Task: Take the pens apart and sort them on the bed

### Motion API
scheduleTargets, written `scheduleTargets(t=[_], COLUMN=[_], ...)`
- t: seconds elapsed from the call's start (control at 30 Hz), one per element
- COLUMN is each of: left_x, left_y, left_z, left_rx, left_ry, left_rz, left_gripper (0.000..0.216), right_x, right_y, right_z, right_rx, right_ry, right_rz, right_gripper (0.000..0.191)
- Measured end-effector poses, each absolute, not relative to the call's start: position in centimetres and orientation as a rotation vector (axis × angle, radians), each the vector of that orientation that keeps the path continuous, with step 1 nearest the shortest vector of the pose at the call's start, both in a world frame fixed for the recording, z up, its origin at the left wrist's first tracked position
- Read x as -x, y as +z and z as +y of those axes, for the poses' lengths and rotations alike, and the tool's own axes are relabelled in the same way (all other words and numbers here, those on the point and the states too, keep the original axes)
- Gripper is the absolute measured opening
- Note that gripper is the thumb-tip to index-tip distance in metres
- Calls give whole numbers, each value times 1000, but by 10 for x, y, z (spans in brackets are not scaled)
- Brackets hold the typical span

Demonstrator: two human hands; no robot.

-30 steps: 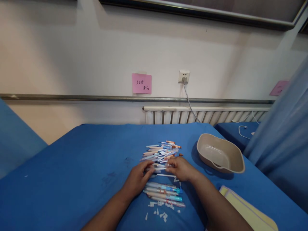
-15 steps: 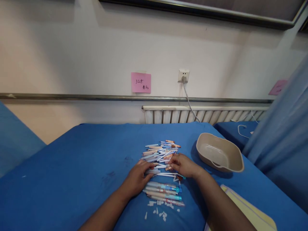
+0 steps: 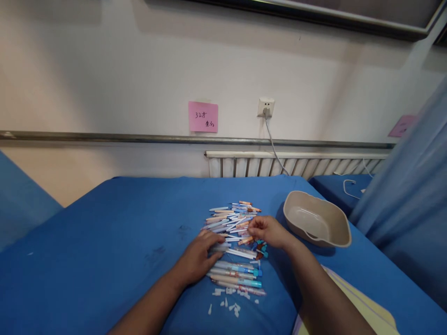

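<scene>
My left hand (image 3: 202,253) rests at the left of the pen parts, its thumb and fingers closed around a pale pen barrel (image 3: 221,247). At the right of the pile, my right hand (image 3: 268,230) has its fingers pinched together; what they hold, if anything, is hidden. Beyond both hands spreads a loose pile of pen barrels and white refills (image 3: 232,220). Small blue and brown pen pieces (image 3: 260,247) lie just below my right hand. Closer to me is a row of pens (image 3: 235,274), some with blue ends. Small white tips (image 3: 236,309) are scattered in front of the row.
A beige plastic basin (image 3: 316,221) stands to the right on the blue cloth (image 3: 104,251). Beneath my right forearm lies a yellow pad (image 3: 352,302). A radiator (image 3: 251,165), a socket (image 3: 266,108) and a pink note (image 3: 203,117) are at the wall. A blue curtain (image 3: 412,195) hangs at right.
My right hand has lifted slightly away to the right, its fingers now pinched. More blue and brown pieces show below it. My left hand stays nearly in place.
</scene>
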State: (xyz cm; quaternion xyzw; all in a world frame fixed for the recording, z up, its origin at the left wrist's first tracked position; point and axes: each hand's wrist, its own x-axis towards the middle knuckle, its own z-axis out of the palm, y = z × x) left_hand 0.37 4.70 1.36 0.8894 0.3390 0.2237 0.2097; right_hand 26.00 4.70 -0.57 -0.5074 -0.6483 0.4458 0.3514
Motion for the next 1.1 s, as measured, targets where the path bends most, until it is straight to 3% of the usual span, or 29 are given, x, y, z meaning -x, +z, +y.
scheduleTargets(t=[0.1,0.37,0.5,0.87,1.1], left_x=[-4,-1,1,-2,-7], left_y=[16,14,9,27,26], left_z=[46,49,52,40,36], left_rx=[-2477,-2412,-2326,-2387,-2456], left_ry=[590,721,826,787,679], left_rz=[934,1023,1109,877,921], left_gripper=[24,16,15,23,24], right_x=[-243,-208,-202,-220,-220], right_y=[-6,18,20,-6,-6], right_z=[37,14,10,29,28], right_rx=[1298,1438,1450,1108,1061], right_ry=[1281,640,513,1414,1525], right_rz=[-1903,-2538,-2565,-1825,-1822], right_gripper=[9,16,15,14,24])
